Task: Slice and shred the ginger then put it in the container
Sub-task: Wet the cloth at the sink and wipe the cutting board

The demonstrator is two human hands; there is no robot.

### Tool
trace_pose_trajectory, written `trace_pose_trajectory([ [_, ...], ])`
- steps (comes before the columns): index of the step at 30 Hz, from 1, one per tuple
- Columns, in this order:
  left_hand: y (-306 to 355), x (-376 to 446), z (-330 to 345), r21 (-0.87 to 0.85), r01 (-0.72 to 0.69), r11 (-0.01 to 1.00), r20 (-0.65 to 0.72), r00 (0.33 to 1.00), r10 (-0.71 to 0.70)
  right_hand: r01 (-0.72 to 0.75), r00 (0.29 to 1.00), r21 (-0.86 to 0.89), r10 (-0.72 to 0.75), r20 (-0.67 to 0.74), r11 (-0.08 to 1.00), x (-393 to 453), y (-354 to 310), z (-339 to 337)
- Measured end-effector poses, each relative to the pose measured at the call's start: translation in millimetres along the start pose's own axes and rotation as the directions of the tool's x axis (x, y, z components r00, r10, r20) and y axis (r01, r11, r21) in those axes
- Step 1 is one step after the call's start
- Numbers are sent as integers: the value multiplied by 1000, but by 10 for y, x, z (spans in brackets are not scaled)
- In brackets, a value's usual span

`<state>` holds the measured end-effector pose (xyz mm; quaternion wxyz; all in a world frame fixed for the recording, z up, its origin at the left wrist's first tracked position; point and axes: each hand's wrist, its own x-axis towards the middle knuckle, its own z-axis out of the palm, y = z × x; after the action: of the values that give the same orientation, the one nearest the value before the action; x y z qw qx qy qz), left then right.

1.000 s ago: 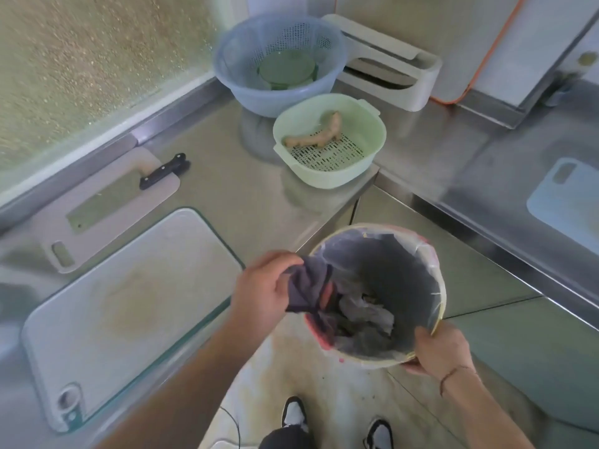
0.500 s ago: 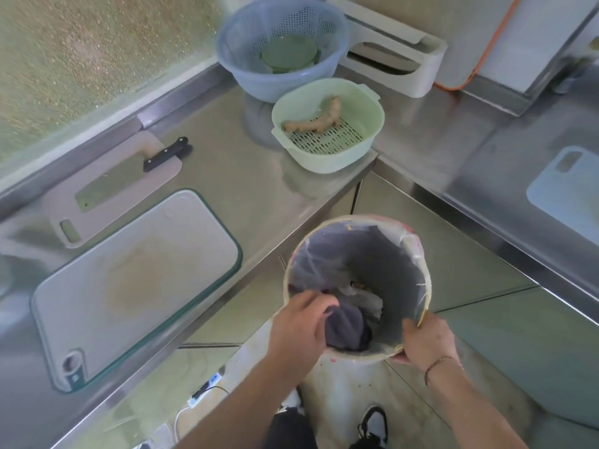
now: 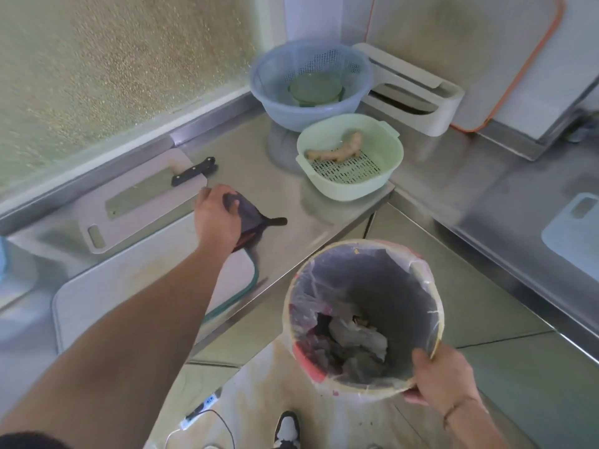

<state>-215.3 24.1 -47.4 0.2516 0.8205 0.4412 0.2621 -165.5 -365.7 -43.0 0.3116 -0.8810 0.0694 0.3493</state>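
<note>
The left hand, which was down at the bin a moment ago, has come up over the desk with its fingers bunched round a dark cloth. The ginger lies untouched in the green colander (cleaning up, I judge, cutting not begun). The right hand grips the bin rim.
</note>
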Motion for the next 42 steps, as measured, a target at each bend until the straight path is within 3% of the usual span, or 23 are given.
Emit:
trace_pose_trajectory([
  [7,32,213,418,87,-94,992,328,943,61,-39,994,-49,34,-99,998,82,-48,101],
  [10,227,-247,535,-16,-200,980,375,907,192,-84,986,-72,72,-152,994,162,-11,129],
  [12,333,-630,504,-137,-270,953,453,839,303,-115,981,-10,112,-160,993,169,-40,134],
  [15,417,-1089,401,-365,-282,887,587,669,455,-131,973,19,132,-191,991,266,-5,157],
  [17,458,-1302,370,-430,-253,867,597,641,483,-138,969,60,147,-197,989,373,80,173],
  [19,462,-1461,387,-450,-136,883,584,703,406,-159,966,92,174,-190,983,491,203,181],
  [21,467,-1558,438,-431,112,895,621,757,204,-209,963,164,231,-135,964,657,360,197],
  [23,461,-1610,550,-420,449,789,691,722,-42,-261,953,286,293,-75,922,877,562,248],
  [24,438,-1649,639,-411,625,663,738,656,-161,-286,947,331,318,-48,899,1009,666,283],
  [26,382,-1759,866,-352,875,333,834,454,-313,-347,926,409,378,5,844,1280,867,380],
  [28,346,-1918,1091,-261,964,47,900,261,-350,-405,897,485,439,48,775,1580,1074,524],
  [30,319,-2075,1332,-198,977,-76,934,165,-318,-442,879,540,465,103,716,1897,1318,688],
  [33,236,-2336,1782,-158,983,-95,965,134,-224,-518,835,557,524,166,649,2344,1789,909],
  [40,-217,-2796,2553,-119,991,64,981,128,-146,-588,780,606,575,248,536,3429,3019,1503],
  [42,-341,-2888,2729,-105,988,118,976,125,-179,-589,772,626,586,247,511,3622,3235,1635],
])
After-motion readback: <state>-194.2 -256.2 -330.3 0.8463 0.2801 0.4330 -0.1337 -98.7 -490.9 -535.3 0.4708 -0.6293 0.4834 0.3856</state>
